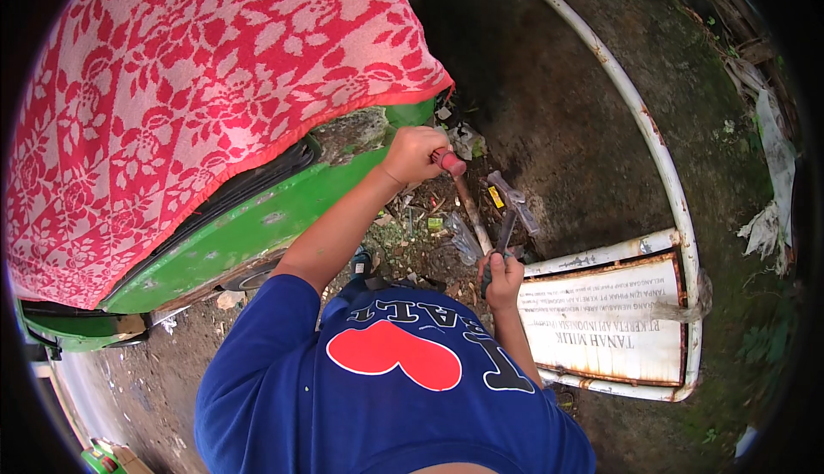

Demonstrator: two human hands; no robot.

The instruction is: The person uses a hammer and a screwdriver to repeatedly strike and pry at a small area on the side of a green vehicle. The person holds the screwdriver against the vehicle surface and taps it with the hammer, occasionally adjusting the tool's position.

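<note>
My left hand [416, 154] is closed around the red grip of a long tool [468, 202] with a rusty brown metal shaft. The shaft slants down toward my right hand, and its pale lower end is close to that hand. My right hand [505, 281] is wrapped round the dark handle of what looks like a hammer [513, 203], its grey head pointing away from me. Both tools are over littered ground [412, 238], with a small yellow packet [495, 197] beside the hammer head and crumpled clear plastic [463, 240] between the tools.
At the left, a green-painted body [249, 216], perhaps a vehicle, lies under a red and pink floral cloth [223, 70]. A curved white pipe [631, 88] frames a rusty-edged white sign [605, 319] at the right. Torn white plastic [768, 173] hangs near the far right edge.
</note>
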